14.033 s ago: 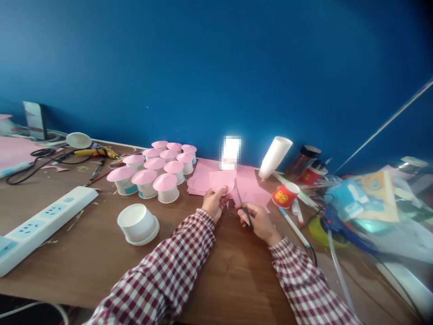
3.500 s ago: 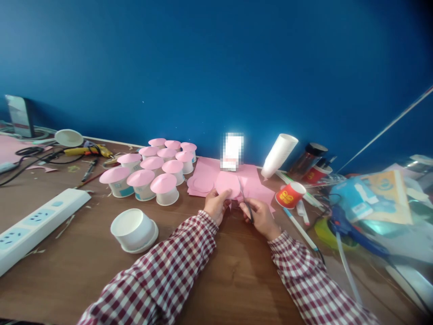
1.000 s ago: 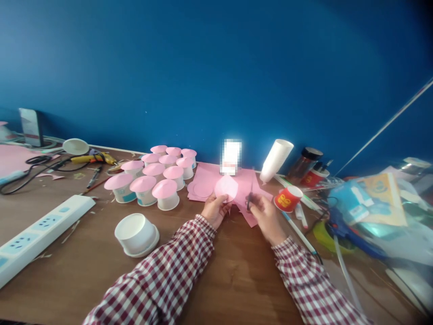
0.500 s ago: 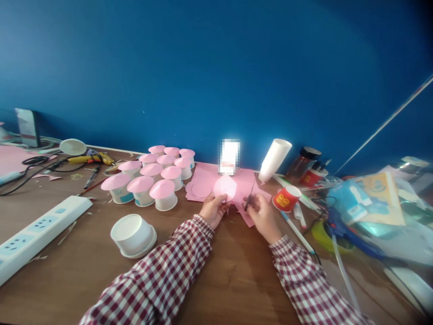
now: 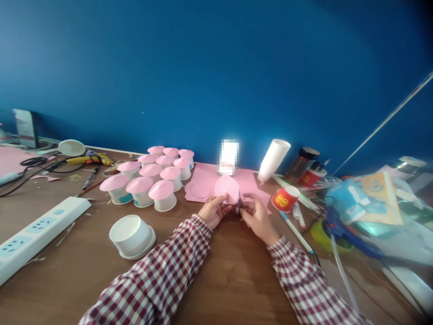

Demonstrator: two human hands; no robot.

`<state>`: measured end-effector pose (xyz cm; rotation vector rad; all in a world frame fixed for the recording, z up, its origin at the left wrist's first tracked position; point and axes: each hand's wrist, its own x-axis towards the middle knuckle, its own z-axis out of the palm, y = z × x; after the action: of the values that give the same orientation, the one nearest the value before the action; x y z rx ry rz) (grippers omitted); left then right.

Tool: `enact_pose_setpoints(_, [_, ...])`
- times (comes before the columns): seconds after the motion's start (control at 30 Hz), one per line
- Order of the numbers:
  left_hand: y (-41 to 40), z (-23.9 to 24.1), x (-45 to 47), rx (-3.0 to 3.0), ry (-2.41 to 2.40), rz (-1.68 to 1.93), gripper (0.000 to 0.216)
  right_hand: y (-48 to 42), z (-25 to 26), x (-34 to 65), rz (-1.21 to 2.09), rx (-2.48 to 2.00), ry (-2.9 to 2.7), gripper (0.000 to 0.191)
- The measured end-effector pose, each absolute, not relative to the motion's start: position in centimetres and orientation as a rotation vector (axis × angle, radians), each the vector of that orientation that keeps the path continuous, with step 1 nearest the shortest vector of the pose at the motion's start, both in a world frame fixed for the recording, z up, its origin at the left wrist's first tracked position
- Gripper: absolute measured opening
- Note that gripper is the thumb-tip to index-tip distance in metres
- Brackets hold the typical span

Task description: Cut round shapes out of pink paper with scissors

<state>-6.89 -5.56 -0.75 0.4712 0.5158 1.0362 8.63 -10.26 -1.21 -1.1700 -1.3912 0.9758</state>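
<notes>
Between thumb and fingers, my left hand [image 5: 214, 211] pinches a round pink paper disc [image 5: 227, 188] at its lower edge. My right hand [image 5: 256, 217] is closed on dark-handled scissors [image 5: 240, 205], held close to the disc's lower right edge; the blades are mostly hidden. Pink paper sheets [image 5: 248, 179] lie flat behind both hands, with a cut pink circle [image 5: 200, 187] at their left. To the left stand several paper cups topped with pink paper cones [image 5: 161, 189].
An upturned white tub [image 5: 131, 234] sits left of my forearm, beyond it a white power strip [image 5: 45, 230]. Stacked white cups [image 5: 274, 158] lean near the wall. On the right are a red paper cup [image 5: 286, 198], pens [image 5: 297, 232], a jar [image 5: 304, 162] and a blue glue gun [image 5: 352, 239].
My right hand has moved left, bringing the scissors up to the paper disc. The left hand still holds the disc in about the same place.
</notes>
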Motion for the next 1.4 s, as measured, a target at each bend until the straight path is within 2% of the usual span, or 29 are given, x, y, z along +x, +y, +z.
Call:
enact_pose_setpoints(0.33, [-5.5, -0.6, -6.9, 0.414, 0.559, 1.081, 0.011, -9.7, -1.0, 9.1, 0.977, -1.120, -1.249, 0.043])
enact_pose_setpoints(0.77, [-4.8, -1.5, -6.4, 0.372, 0.590, 1.202, 0.014, -10.7, -0.6, 8.0, 0.774, -1.285, -1.544, 0.035])
enact_pose_setpoints(1.03, [-5.3, -0.9, -6.3, 0.433, 0.643, 1.175, 0.019, -10.4, -1.2, 7.6, 0.830, -1.246, -1.538, 0.037])
enact_pose_setpoints(1.4, [-5.3, -1.1, -5.6, 0.464, 0.682, 1.202, 0.018, -10.6, -1.1, 7.8, 0.925, -1.211, -1.569, 0.031])
